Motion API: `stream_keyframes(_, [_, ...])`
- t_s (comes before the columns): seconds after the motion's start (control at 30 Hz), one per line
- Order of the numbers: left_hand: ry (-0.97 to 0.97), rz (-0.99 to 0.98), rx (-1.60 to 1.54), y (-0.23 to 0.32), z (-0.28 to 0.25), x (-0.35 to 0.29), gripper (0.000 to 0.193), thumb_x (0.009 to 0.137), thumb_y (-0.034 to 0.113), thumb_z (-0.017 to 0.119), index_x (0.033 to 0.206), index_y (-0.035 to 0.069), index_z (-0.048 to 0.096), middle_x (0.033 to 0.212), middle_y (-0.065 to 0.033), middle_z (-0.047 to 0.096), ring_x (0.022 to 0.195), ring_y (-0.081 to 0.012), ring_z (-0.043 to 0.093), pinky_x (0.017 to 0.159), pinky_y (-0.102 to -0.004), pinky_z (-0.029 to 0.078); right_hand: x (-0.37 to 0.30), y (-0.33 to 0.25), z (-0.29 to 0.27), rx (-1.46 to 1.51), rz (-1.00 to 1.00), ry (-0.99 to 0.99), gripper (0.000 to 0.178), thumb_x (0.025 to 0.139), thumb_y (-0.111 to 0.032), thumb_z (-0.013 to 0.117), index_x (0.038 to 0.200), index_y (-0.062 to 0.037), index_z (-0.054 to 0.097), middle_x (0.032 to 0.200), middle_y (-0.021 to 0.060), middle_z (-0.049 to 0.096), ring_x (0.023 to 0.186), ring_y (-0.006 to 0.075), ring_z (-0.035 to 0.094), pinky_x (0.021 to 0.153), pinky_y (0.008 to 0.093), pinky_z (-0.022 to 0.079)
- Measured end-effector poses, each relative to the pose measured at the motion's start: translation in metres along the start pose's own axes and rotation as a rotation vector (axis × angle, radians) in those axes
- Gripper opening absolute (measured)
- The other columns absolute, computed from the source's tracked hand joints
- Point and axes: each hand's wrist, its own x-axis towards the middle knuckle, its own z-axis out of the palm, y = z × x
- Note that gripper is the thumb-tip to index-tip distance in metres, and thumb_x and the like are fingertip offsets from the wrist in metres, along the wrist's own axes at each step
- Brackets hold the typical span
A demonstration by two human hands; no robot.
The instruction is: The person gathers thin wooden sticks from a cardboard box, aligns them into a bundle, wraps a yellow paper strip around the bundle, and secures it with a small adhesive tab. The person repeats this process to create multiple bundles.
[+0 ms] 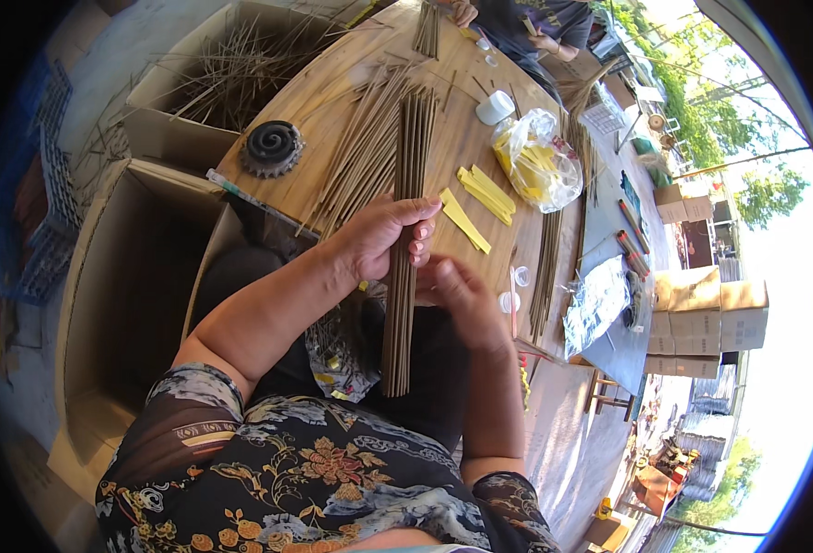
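Note:
A tall bundle of thin brown incense sticks (414, 138) stands nearly upright over my lap, its lower end below the table edge. My left hand (383, 238) wraps round the bundle near its middle. Close beside it on the right is my right hand (466, 293), thumb toward the sticks; its fingers are partly hidden and blurred, so whether it grips anything is unclear. Loose incense sticks (360, 152) lie spread on the wooden table behind the bundle. Just right of it are flat yellow paper strips (485, 195).
A clear bag of yellow strips (537, 161) and a white cup (495, 108) stand farther right. A black mosquito coil (273, 146) sits at the table's left edge. Cardboard boxes (88, 304) stand left, one full of sticks. Across the table, another person's hand (544, 41) shows.

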Motion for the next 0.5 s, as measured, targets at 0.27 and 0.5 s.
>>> stream_keyframes(0.27, [-0.094,-0.231,-0.024,-0.022,0.004,-0.002,0.024,0.085,0.023,0.054,0.068,0.01,0.045,0.058,0.0014,0.045,0.047,-0.0086,0.044,0.044,-0.0232,0.038,0.077,-0.077,-0.032,-0.487,-0.43,0.277,0.03,0.089,-0.008,0.041,0.117,-0.0033,0.05,0.098,0.0073,0.055,0.088,0.0132,0.054,0.076,0.0273,0.046])
stream_keyframes(0.5, [-0.083,-0.271,0.015,-0.027,0.003,-0.005,0.023,0.085,0.023,0.054,0.068,0.01,0.045,0.059,0.0009,0.045,0.047,-0.0083,0.045,0.044,-0.023,0.038,0.097,-0.072,-0.045,-0.519,-0.358,0.216,0.033,0.084,-0.001,0.039,0.114,-0.0045,0.053,0.096,0.0059,0.057,0.086,0.0127,0.056,0.074,0.0258,0.046])
